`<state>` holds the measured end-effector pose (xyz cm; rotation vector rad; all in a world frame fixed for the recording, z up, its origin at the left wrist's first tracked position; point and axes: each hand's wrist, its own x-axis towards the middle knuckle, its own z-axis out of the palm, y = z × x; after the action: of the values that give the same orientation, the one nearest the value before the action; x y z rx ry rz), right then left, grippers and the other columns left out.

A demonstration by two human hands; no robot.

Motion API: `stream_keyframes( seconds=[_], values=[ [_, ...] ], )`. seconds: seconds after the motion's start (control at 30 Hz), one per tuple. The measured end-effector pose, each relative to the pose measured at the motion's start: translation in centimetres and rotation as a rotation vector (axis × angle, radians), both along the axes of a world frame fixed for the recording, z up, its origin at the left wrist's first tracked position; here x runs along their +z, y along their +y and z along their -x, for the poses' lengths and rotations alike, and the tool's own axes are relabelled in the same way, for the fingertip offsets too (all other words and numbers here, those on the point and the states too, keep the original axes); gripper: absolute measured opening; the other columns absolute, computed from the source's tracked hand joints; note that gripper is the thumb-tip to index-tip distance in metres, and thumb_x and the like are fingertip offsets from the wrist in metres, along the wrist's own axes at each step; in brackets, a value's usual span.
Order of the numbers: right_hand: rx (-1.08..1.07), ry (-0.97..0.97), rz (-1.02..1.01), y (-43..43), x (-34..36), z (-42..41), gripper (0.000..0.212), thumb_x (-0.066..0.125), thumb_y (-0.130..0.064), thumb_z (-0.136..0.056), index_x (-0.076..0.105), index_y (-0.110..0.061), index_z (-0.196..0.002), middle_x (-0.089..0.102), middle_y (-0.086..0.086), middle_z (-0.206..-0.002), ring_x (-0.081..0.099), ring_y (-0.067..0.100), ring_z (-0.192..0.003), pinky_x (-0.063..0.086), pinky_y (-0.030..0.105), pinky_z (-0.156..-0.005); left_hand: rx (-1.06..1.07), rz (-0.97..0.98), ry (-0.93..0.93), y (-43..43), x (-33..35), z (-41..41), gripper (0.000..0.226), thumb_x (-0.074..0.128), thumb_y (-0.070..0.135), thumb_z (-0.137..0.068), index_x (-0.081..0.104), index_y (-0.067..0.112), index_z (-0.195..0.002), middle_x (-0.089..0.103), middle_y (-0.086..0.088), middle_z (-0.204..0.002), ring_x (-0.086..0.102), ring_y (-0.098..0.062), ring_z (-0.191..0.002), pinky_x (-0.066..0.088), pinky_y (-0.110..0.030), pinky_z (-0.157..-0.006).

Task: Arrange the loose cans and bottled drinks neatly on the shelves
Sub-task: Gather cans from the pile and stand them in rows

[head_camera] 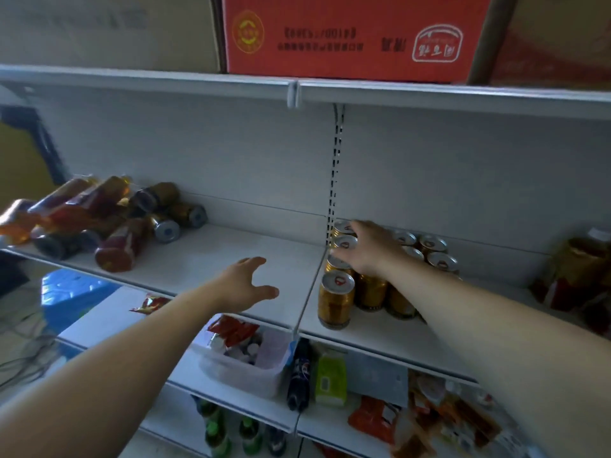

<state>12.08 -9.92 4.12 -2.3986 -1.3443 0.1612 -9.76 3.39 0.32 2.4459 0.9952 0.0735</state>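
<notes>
touching upright cans [344,256], fingers [344,251] spread

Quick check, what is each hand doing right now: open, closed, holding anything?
Left hand: open, fingers spread, holding nothing, above the bare shelf.
Right hand: open, resting over the upright gold cans; no closed grip visible.

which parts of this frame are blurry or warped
Head view: the pile of bottles and cans at left is motion-smeared, the upright gold cans stay fairly sharp, the shelf edge bows from the wide lens, and lighting is dim and bluish.
</notes>
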Motion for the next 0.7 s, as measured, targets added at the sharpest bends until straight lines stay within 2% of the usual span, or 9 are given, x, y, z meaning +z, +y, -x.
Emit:
stream_keyframes(
  seconds=[0.07,0.17,0.3,0.4,0.47,0.57,0.7],
  values=[
    [0.032,-0.004,0.028,3.6,0.4,2.6,0.077,0.062,-0.056,-0.084,0.034,-0.019,-0.146,0.036,0.007,-0.152,0.037,0.026,-0.137,0.034,0.036,-0.108,0.004,-0.046,0.029,2.2,0.7,2.9,0.079,0.061,0.051,-0.085,0.024,0.024,-0.149,0.022,-0.001,-0.157,0.029,-0.021,-0.14,0.024,-0.031,-0.111],
    [0.079,-0.026,0.069,9.0,0.7,7.1,0.084,0.059,-0.06,-0.085,0.028,-0.017,-0.15,0.03,0.007,-0.156,0.034,0.027,-0.139,0.033,0.037,-0.111,0.03,-0.111,0.063,5.8,1.5,7.7,0.078,0.061,0.051,-0.085,0.024,0.025,-0.149,0.024,0.001,-0.156,0.032,-0.02,-0.137,0.027,-0.028,-0.109],
    [0.135,-0.006,0.072,15.4,1.0,13.3,0.085,0.057,-0.06,-0.086,0.025,-0.015,-0.151,0.028,0.009,-0.156,0.031,0.027,-0.141,0.032,0.036,-0.112,0.106,-0.139,0.099,10.7,2.3,14.1,0.077,0.058,0.052,-0.086,0.024,0.025,-0.149,0.026,-0.001,-0.155,0.033,-0.022,-0.138,0.029,-0.032,-0.109],
    [0.156,0.027,0.079,19.5,1.1,17.1,0.086,0.058,-0.059,-0.086,0.024,-0.015,-0.151,0.029,0.011,-0.156,0.032,0.027,-0.14,0.032,0.035,-0.111,0.172,-0.154,0.109,13.9,2.9,18.0,0.076,0.06,0.052,-0.084,0.029,0.021,-0.147,0.036,-0.004,-0.149,0.042,-0.023,-0.13,0.036,-0.033,-0.105],
    [0.177,0.037,0.086,21.9,1.0,19.1,0.084,0.058,-0.058,-0.086,0.025,-0.015,-0.151,0.03,0.012,-0.155,0.033,0.028,-0.14,0.032,0.035,-0.111,0.218,-0.134,0.098,15.9,3.2,20.0,0.073,0.062,0.05,-0.084,0.033,0.019,-0.143,0.043,-0.005,-0.143,0.048,-0.024,-0.123,0.041,-0.033,-0.1],
    [0.195,0.04,0.092,25.4,0.7,21.1,0.08,0.059,-0.055,-0.087,0.031,-0.013,-0.148,0.035,0.014,-0.151,0.037,0.029,-0.137,0.034,0.034,-0.109,0.246,-0.119,0.069,18.9,3.3,22.0,0.073,0.064,0.047,-0.083,0.033,0.021,-0.144,0.042,-0.004,-0.143,0.047,-0.023,-0.124,0.04,-0.032,-0.1],
    [0.205,0.057,0.089,30.6,-0.4,22.0,0.08,0.061,-0.058,-0.083,0.036,-0.015,-0.145,0.041,0.011,-0.147,0.043,0.029,-0.132,0.039,0.037,-0.105,0.276,-0.125,0.059,23.5,3.3,23.4,0.064,0.063,0.047,-0.083,0.042,0.022,-0.137,0.047,-0.001,-0.136,0.048,-0.021,-0.119,0.039,-0.03,-0.095]
  ],
)
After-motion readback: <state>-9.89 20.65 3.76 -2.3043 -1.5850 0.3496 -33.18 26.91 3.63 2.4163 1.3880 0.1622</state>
